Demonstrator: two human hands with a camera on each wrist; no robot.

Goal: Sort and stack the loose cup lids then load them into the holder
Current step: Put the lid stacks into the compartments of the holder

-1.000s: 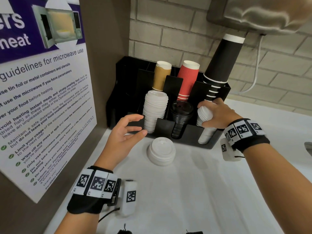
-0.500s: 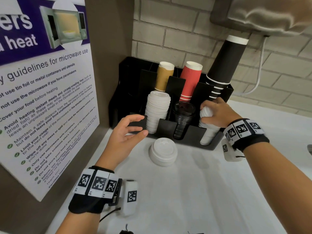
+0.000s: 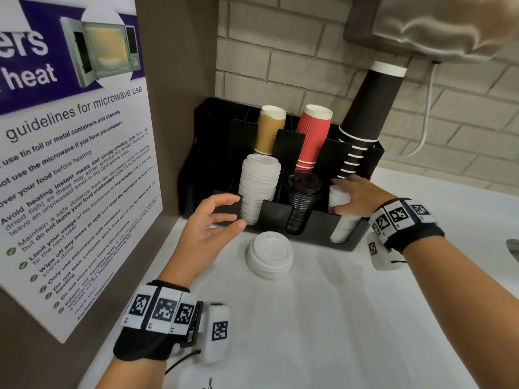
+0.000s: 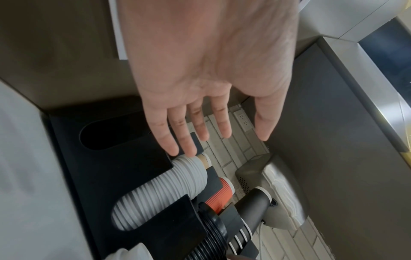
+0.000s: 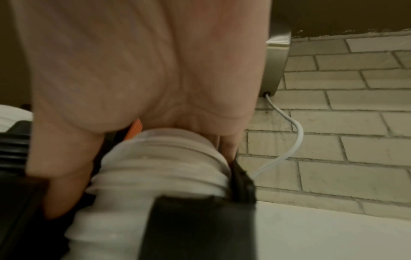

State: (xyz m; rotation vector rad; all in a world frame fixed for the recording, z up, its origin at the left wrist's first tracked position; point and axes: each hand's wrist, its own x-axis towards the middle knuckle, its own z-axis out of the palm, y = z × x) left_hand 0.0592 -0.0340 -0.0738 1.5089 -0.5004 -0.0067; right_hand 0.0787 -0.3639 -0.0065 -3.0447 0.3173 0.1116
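Note:
A black holder point(image 3: 273, 216) stands at the back of the white counter. Its left front slot has a tall stack of white lids point(image 3: 259, 186), its middle slot black lids point(image 3: 302, 200). My right hand point(image 3: 358, 196) grips the top of the white lids in the right slot point(image 3: 344, 224), thumb and fingers curled round them point(image 5: 160, 167). My left hand point(image 3: 216, 217) hovers open by the holder's front left corner, holding nothing; in the left wrist view its fingers point(image 4: 200, 126) are spread above the holder point(image 4: 106, 176). A short loose stack of white lids point(image 3: 269, 255) sits on the counter before the holder.
Tan point(image 3: 269, 130), red point(image 3: 311, 136) and black cup stacks point(image 3: 365, 116) stand in the holder's back slots. A microwave poster point(image 3: 70, 164) covers the left wall. A metal dispenser point(image 3: 435, 23) with a white cord hangs above. A sink edge point(image 3: 514, 248) shows at the right.
My right hand has sunk a little with the white lids into the right slot. The left hand has barely moved, still open near the holder.

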